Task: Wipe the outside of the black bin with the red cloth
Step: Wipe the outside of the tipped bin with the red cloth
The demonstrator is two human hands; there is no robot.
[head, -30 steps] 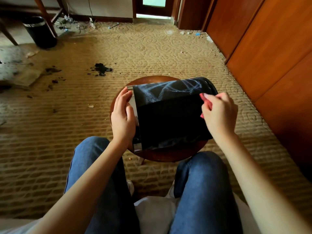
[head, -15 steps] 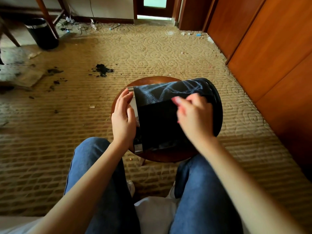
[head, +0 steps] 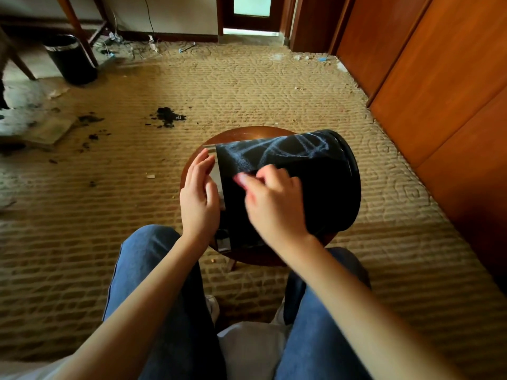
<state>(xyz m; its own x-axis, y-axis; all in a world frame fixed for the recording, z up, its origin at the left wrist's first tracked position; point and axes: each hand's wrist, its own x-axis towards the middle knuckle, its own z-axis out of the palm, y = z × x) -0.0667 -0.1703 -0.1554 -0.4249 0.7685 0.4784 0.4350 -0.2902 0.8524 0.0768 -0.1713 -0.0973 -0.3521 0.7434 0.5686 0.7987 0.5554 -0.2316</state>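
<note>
Head view: right hand (head: 274,204), grip closed on the cloth (head: 241,179) (mostly hidden), has swept the bin (head: 329,182) from base toward rim, so one stroke looks nearly done. Left hand (head: 197,198), fingers straight, braces the rim.

The person wears blue jeans (head: 153,270) on both legs, and the denim looks plain and rather dark. A pale, whitish garment (head: 247,349) shows at the near edge, between the thighs. Both forearms are bare, from the near edge to the left hand (head: 199,204) and the right hand (head: 277,204), which is blurred. A white shoe (head: 212,307) shows between the legs.
</note>
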